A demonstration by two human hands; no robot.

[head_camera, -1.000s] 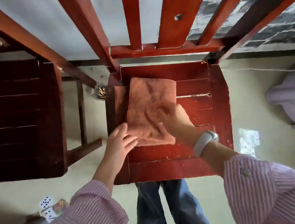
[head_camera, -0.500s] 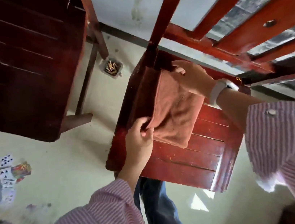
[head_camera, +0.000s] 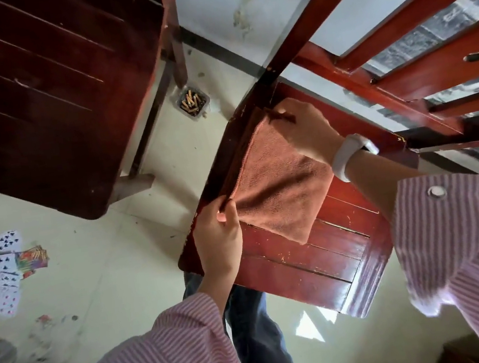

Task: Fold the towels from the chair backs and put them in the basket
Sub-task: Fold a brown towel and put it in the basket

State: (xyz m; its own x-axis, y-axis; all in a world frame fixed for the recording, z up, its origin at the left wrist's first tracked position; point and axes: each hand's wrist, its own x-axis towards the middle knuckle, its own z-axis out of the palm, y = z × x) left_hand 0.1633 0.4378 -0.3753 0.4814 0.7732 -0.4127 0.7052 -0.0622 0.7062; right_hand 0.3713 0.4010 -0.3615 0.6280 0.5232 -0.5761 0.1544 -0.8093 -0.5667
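Terracotta folded terry towel lying flat on red-brown slatted wooden chair seat. Left hand pinching near corner; right hand gripping far corner beside the backrest post.

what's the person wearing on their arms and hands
Both arms wear loose shirt sleeves in fine pink-and-white stripes. The right sleeve has a pale round cuff button; a white smooth wristband sits on the right wrist. The left sleeve shows no button. Both hands are bare.

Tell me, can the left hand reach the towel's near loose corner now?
Probably yes. The left hand already pinches the towel at its left edge, and nothing covers the corner on the seat.
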